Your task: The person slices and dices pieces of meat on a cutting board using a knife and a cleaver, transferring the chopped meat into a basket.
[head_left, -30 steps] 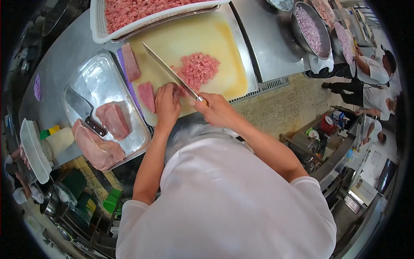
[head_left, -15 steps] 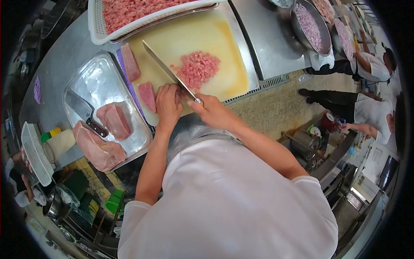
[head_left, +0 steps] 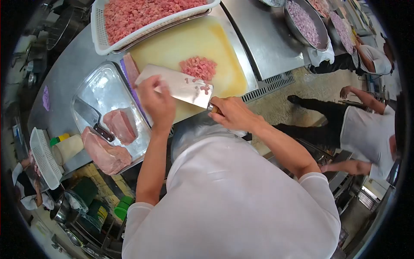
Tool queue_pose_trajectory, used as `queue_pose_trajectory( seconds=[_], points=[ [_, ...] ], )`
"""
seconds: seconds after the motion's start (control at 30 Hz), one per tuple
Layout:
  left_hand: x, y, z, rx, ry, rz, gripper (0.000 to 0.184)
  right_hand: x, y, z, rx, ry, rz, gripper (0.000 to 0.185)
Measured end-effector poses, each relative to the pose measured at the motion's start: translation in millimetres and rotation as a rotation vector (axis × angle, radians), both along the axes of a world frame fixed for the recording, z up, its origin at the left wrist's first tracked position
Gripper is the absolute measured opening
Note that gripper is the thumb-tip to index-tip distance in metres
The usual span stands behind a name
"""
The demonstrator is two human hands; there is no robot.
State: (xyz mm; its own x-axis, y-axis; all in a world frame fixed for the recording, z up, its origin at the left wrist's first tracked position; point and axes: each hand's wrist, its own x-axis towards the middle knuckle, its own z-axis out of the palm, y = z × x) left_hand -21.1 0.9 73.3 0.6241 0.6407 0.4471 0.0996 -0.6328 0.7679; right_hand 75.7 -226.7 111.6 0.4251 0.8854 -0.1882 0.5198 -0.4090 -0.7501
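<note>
My right hand (head_left: 235,114) is closed round the wooden handle of a cleaver (head_left: 183,86). The broad blade lies tilted nearly flat over the cutting board (head_left: 185,41), with small meat bits stuck to it near the handle. My left hand (head_left: 158,103), smeared by motion, is at the blade's left end, thumb apart from the curled fingers; nothing shows in it. Diced pink meat (head_left: 199,68) forms a pile just beyond the blade. A strip of meat (head_left: 131,64) lies at the board's left edge, partly hidden by the blade and hand.
Left of the board, a metal tray (head_left: 92,77) holds a knife (head_left: 88,113) and two meat pieces (head_left: 120,125). A white basket (head_left: 100,32) of diced meat stands behind. Bowls (head_left: 308,26) stand at the upper right. A co-worker (head_left: 364,129) is on the right.
The cleaver has turned from edge-down to nearly flat, and my right hand has moved right. My left hand has lifted off the meat and shifted left. A co-worker has come closer.
</note>
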Motion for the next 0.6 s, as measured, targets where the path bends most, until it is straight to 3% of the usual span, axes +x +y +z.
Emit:
queue_pose_trajectory(
  seconds=[0.07, 0.17, 0.3, 0.37, 0.4, 0.5, 0.6],
  points=[
    [21.0, -7.5, 15.0, 0.378, 0.141, -0.222, 0.019, 4.1, -0.8, -3.9, -0.014, -0.044, 0.057, 0.028],
    [31.0, -19.2, 25.2, 0.286, 0.041, -0.326, 0.019, 10.2, -7.2, -3.3, -0.064, -0.077, 0.071, 0.029],
    [-9.0, 9.0, 13.1, -0.081, 0.069, -0.038, 0.016, 8.1, -20.1, 9.4, -0.094, 0.122, -0.074, 0.032],
    [-24.2, 14.3, 19.6, -0.253, 0.159, 0.087, 0.013, -2.5, -17.8, -2.0, 0.01, 0.192, -0.149, 0.031],
    [-27.4, 16.5, 22.0, -0.127, 0.216, 0.063, 0.011, -7.9, -13.6, -6.0, 0.062, 0.226, -0.186, 0.031],
    [-32.2, 19.8, 25.5, 0.191, 0.368, -0.025, 0.007, -20.4, 5.0, 0.1, 0.026, 0.75, -0.35, 0.029],
    [-40.0, 15.4, 6.9, 0.321, 0.481, -0.173, 0.006, -19.6, 9.3, -28.7, 0.013, 0.917, -0.337, 0.025]
  ],
)
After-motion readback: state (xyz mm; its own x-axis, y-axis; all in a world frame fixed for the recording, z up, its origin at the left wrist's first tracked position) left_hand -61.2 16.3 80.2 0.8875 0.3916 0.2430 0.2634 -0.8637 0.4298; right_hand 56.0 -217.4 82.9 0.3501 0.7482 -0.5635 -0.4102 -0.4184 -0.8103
